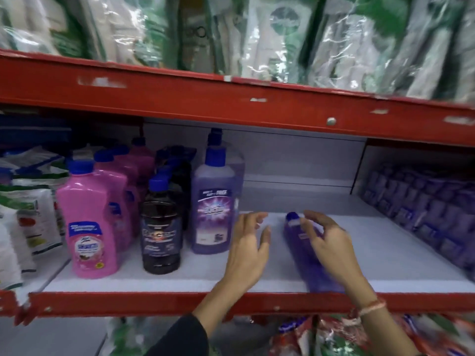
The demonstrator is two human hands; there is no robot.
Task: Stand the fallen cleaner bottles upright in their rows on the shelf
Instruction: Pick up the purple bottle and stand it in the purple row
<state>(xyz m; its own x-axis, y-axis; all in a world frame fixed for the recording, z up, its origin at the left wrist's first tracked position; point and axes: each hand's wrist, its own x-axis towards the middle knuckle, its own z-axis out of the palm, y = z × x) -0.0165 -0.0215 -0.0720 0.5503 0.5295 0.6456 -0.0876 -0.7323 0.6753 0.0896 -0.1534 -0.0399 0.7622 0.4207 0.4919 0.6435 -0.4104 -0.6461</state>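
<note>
A purple cleaner bottle (305,255) lies on its side on the white shelf board (180,276), blue cap pointing to the back. My right hand (331,242) hovers over its upper part with fingers spread and curled; whether it touches the bottle is unclear. My left hand (248,247) is open just left of it, holding nothing. To the left, bottles stand upright in rows: a purple one (214,201), a dark brown one (160,227) and a pink one (88,227), each with more behind.
White and green pouches (28,217) crowd the shelf's left end. Purple wrapped packs (421,201) fill the right. A red shelf beam (231,98) runs overhead with plastic-wrapped goods above. The red front lip (154,301) edges the board.
</note>
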